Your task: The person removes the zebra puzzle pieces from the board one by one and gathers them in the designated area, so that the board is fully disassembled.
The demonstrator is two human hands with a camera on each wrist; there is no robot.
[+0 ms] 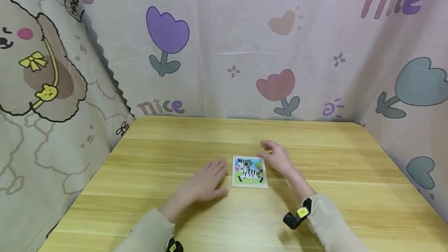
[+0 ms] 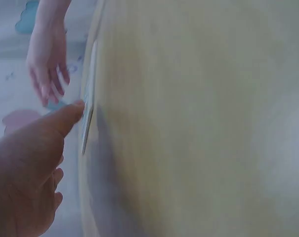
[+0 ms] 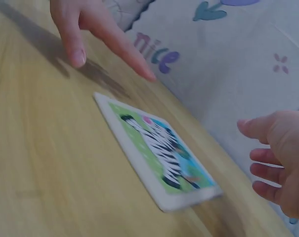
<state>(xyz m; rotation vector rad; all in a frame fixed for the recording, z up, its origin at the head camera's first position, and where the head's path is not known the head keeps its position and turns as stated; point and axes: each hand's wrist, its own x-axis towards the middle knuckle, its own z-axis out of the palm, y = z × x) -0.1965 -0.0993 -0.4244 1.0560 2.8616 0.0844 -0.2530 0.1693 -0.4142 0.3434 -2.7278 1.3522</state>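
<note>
A square zebra picture puzzle board with a pale rim lies flat on the wooden table. Just left of it is my left hand, fingers extended and thumb apart, holding nothing. My right hand hovers by the board's upper right corner, its fingers loosely bent with nothing between them. In the right wrist view the board lies between both hands, and a gap shows between it and the right fingers. The left wrist view sees the board edge-on, beyond the left thumb.
Behind the table hangs a printed curtain with flowers and lettering. Another patterned cloth hangs along the left side. A black wrist camera sits on the right forearm, and part of another shows at the left cuff.
</note>
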